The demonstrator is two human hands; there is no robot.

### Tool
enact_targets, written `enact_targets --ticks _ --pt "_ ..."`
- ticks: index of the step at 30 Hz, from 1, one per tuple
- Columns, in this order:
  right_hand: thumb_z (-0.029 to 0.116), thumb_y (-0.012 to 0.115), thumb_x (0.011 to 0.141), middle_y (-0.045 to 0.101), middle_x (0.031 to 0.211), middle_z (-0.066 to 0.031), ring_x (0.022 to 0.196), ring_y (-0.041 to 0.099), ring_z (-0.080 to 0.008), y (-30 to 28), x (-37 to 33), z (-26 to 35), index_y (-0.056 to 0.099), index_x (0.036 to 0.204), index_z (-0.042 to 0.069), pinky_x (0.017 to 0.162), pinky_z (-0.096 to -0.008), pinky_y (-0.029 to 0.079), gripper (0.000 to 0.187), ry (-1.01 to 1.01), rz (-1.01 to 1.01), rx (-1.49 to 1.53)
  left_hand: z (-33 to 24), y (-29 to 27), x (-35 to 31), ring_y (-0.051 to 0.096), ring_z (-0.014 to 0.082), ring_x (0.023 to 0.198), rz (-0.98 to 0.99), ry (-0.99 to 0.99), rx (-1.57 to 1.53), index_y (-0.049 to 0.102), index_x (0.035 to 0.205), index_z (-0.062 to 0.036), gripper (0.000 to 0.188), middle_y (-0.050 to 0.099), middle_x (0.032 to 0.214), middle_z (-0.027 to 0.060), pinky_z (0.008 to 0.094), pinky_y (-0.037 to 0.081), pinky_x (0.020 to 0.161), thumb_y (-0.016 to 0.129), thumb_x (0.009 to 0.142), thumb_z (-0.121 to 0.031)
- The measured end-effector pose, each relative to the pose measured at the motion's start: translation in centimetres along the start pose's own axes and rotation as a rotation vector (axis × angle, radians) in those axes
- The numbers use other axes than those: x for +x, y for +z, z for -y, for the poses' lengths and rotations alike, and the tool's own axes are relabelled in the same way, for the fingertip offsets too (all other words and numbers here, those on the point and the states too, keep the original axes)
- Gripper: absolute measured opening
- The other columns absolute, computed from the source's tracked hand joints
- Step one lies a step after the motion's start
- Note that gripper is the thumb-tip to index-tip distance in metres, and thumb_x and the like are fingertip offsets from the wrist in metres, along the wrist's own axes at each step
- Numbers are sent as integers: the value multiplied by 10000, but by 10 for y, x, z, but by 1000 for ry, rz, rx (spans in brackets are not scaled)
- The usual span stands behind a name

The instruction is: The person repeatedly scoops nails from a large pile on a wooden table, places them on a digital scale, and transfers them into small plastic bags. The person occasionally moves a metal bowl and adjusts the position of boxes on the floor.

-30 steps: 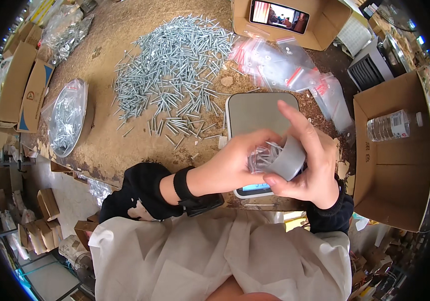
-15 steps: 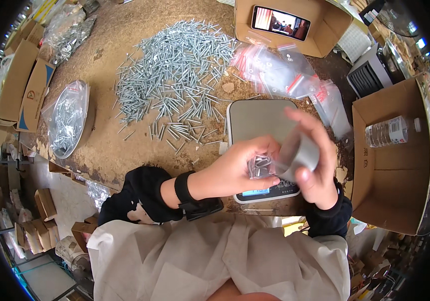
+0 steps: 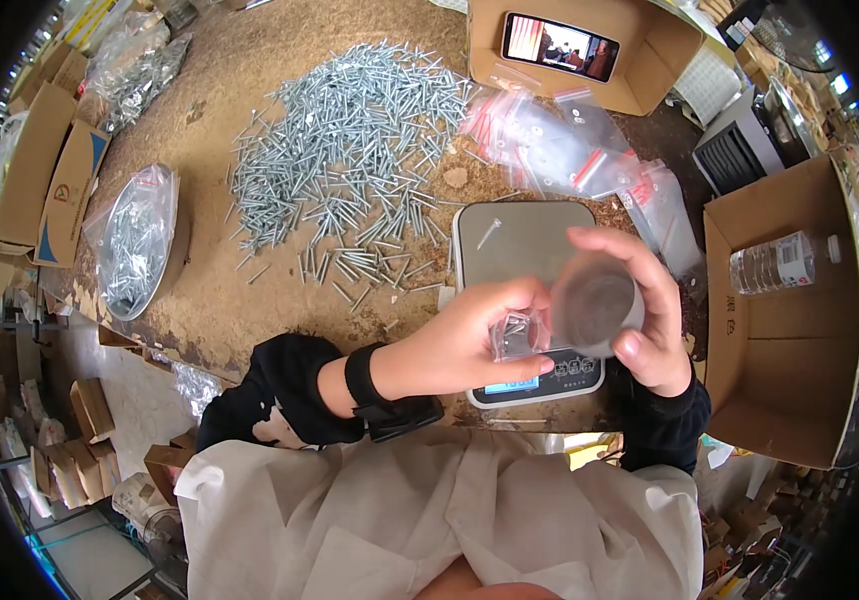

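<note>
Between the thumb and fingers of my left hand (image 3: 484, 335) is a small clear plastic bag (image 3: 515, 336) with several screws in it. My right hand (image 3: 654, 325) curls round a grey cup (image 3: 599, 305), its round mouth turned up toward me; the cup is slightly blurred. Bag and cup are close together above a digital scale (image 3: 524, 255), whose lit display and buttons show in part below my hands. On the scale's plate lies a single screw (image 3: 489, 233). A large heap of silvery screws (image 3: 349, 140) spreads over the table beyond my left hand.
Empty zip bags (image 3: 549, 140) lie behind the scale. A phone (image 3: 560, 47) leans inside a cardboard box (image 3: 649, 60) at the back. On the right, an open carton (image 3: 779, 370) holds a plastic bottle (image 3: 774, 264). A bowl (image 3: 174, 250) with bagged screws stands at the left.
The cup in my right hand has tipped so that its mouth shows. A screw now lies visible on the scale's plate. My left hand keeps hold of the bag, nearly in place.
</note>
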State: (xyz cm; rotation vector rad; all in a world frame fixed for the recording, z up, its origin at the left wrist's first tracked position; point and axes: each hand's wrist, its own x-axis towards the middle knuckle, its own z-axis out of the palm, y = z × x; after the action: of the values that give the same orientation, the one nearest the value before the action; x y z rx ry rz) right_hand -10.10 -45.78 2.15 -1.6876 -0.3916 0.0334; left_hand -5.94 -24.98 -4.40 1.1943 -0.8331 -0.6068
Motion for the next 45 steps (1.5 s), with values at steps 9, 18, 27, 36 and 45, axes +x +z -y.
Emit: enact_targets --ticks 9,18,27,36,45 --pt "92 766 651 604 1210 -127 1186 544 -339 -11 18 -24 580 1155 50 1055 -461 364 539 -99 56 -744 -7 -3 -1 565 105 758 193 4 87 569 1001 -31 230 593 871 21 274 467 692 733 841 -50" --pt "155 736 739 574 1242 -108 1288 461 -333 58 20 9 637 1112 62 1141 -580 245 397 -219 266 -1128 -42 12 -19 543 147 728 823 40 -256 595 1053 -32 243 576 853 33 307 451 660 668 870 -175" --pt "291 708 764 527 1370 -152 1414 326 -299 86 25 -25 623 1209 -34 1176 -549 185 557 -185 463 -1189 -42 3 -19 522 117 696 793 23 -310 563 1146 -15 339 569 829 12 272 443 669 686 849 -121" --pt "229 707 707 548 1320 -111 1364 396 -284 96 21 -55 668 1115 -15 1166 -552 222 477 -274 379 -1275 -34 4 -21 514 98 701 722 21 -346 417 1321 34 562 565 838 13 256 437 689 699 855 -104" --pt "117 748 680 504 1344 -181 1367 375 -434 18 19 43 611 1267 -36 1113 -549 289 622 -230 259 -625 -44 -2 -16 517 102 786 440 -24 -310 444 1291 -8 503 540 862 7 260 421 716 691 854 -29"
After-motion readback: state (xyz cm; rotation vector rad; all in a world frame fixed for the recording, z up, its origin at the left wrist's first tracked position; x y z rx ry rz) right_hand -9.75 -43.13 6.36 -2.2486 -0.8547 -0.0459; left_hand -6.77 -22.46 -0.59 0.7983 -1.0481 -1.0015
